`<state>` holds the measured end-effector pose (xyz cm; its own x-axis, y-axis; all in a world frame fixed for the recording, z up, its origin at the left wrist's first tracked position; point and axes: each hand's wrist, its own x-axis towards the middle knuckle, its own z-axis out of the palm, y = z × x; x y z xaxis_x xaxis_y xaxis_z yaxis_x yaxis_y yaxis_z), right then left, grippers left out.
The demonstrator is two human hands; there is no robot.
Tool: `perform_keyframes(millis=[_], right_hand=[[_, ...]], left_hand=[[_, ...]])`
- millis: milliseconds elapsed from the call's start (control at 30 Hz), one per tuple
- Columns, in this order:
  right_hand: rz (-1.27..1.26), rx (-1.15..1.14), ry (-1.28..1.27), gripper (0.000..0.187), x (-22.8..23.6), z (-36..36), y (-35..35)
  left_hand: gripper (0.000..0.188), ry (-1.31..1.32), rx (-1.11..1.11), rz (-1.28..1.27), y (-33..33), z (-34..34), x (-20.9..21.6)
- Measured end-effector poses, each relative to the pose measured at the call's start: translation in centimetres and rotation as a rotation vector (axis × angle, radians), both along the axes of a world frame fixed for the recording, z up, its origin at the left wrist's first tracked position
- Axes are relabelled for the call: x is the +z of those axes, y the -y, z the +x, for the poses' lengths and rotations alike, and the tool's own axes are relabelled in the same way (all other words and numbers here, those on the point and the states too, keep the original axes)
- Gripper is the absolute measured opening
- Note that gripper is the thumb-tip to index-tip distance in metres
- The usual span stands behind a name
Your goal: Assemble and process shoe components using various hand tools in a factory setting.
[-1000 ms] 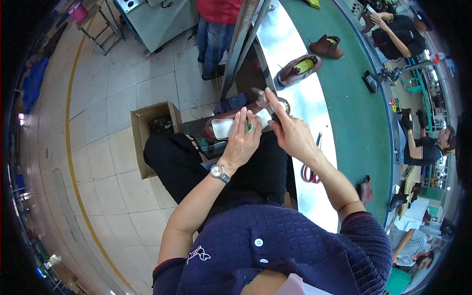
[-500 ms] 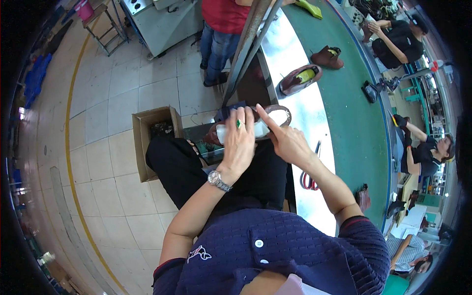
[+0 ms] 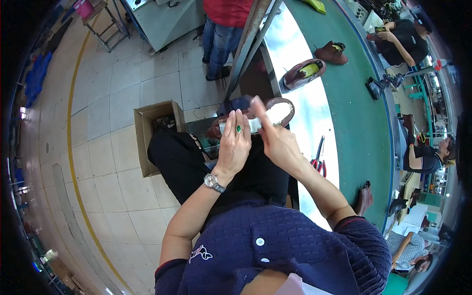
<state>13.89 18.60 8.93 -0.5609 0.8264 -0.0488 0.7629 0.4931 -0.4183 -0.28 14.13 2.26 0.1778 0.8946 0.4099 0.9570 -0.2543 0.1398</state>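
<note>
A brown shoe (image 3: 279,113) with a white inner area lies across my lap, its rounded end toward the right. My left hand (image 3: 235,146), with a green-stoned ring and a wristwatch (image 3: 210,180), rests on its left part with the fingers stretched out close together. Close to the shoe's near edge is my right hand (image 3: 281,146); its index finger points out over the shoe and is smeared by motion, while its other fingers are curled and partly hidden. I see no tool in either hand. Much of the shoe's middle is hidden beneath my hands.
Red-handled scissors (image 3: 318,160) lie on the metal ledge (image 3: 314,194), with a brown shoe (image 3: 305,73) further along it. Another brown shoe (image 3: 332,52) stands on the green belt (image 3: 344,113). A cardboard box (image 3: 140,147) is left of my knees. People work across the belt; one person (image 3: 227,29) stands ahead.
My right index finger has shifted slightly left over the shoe, and that hand sits a little lower. My left hand's fingers have drawn closer together. Across the belt, a co-worker's arms have moved.
</note>
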Motion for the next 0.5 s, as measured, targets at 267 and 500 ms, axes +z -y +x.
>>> perform_keyframes(millis=[267,500], right_hand=[[-0.036,0.003,-0.008,0.087,0.9,-0.8,0.2],[-0.006,0.049,-0.078,0.089,0.8,-2.1,0.4]], left_hand=[[0.066,0.096,0.090,-0.155,0.3,-2.7,3.2],[0.061,0.231,0.029,-0.199,1.2,-3.9,1.8]])
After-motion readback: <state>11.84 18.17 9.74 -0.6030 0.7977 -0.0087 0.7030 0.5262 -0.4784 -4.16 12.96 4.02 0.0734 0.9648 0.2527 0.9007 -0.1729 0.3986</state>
